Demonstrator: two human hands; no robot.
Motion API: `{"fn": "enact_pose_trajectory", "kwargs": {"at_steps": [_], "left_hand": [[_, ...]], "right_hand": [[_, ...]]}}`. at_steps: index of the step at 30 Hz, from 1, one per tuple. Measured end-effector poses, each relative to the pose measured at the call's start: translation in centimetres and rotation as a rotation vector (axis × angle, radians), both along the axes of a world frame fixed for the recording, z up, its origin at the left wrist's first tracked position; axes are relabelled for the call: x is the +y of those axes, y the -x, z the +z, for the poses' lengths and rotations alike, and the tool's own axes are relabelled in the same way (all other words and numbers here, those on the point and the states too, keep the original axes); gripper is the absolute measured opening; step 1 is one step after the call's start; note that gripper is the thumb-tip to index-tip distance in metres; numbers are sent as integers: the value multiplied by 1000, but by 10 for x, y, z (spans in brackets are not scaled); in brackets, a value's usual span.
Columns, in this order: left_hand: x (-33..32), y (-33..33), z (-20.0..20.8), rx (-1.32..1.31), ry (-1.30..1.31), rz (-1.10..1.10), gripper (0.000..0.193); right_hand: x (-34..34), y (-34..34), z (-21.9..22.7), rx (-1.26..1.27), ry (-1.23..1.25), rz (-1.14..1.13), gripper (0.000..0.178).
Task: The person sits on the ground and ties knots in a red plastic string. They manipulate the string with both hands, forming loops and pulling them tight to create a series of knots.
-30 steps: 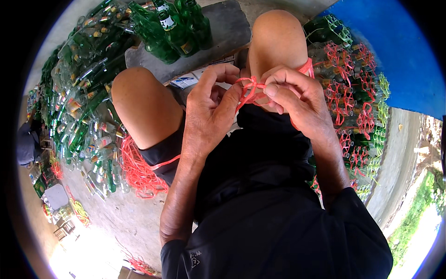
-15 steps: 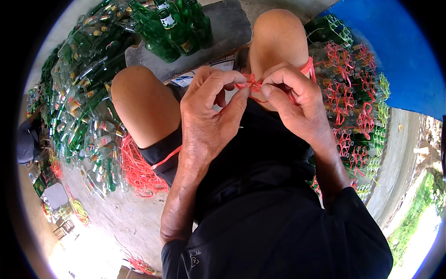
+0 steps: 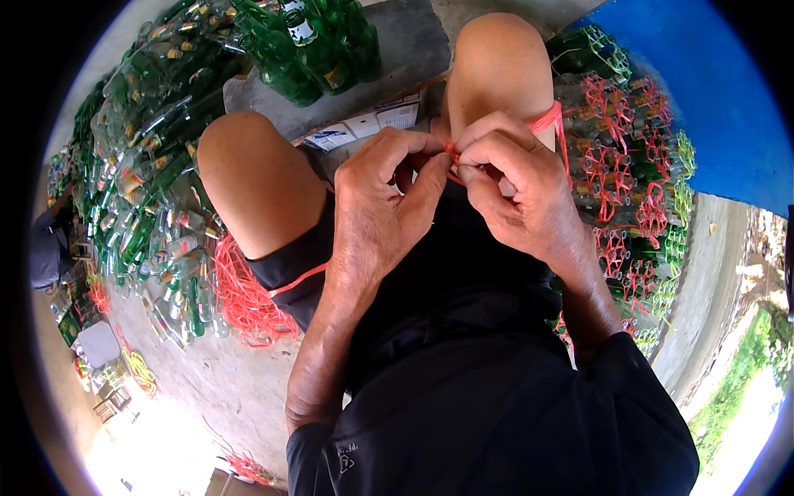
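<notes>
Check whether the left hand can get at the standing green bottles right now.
Probably not as is: the left hand is pinching red string alongside the right hand, though the space between the knees toward the green bottles looks open.

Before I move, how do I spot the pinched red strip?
Below the bare knees in view are the left hand and right hand. The red strip is pinched in their fingers, bunched small, unlike the loose red heap by the left thigh.
</notes>
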State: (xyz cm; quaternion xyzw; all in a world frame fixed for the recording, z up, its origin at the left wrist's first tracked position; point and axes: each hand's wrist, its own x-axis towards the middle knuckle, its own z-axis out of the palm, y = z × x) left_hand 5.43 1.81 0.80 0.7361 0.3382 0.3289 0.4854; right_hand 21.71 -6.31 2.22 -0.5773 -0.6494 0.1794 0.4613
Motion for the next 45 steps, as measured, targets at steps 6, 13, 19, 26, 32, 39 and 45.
{"fn": "enact_pose_trajectory", "kwargs": {"at_steps": [6, 13, 19, 26, 32, 39, 45], "left_hand": [[-1, 1, 2, 26, 153, -5, 8], [-3, 3, -9, -140, 343, 34, 7], [-6, 4, -16, -354, 508, 53, 5], [-8, 4, -13, -452, 474, 37, 4], [-6, 7, -20, -522, 418, -49, 6], [-7, 7, -19, -410, 335, -36, 8], [-8, 6, -17, -371, 335, -32, 9]], "right_hand": [[0, -2, -3, -45, 6, 40, 24], [1, 3, -5, -32, -39, 19, 23], [1, 6, -7, 158, 47, 19, 10], [2, 9, 3, 399, 240, -89, 11], [5, 8, 19, 674, 462, -51, 13], [7, 7, 9, 680, 426, -3, 10], [6, 10, -7, 514, 329, -58, 5]]}}
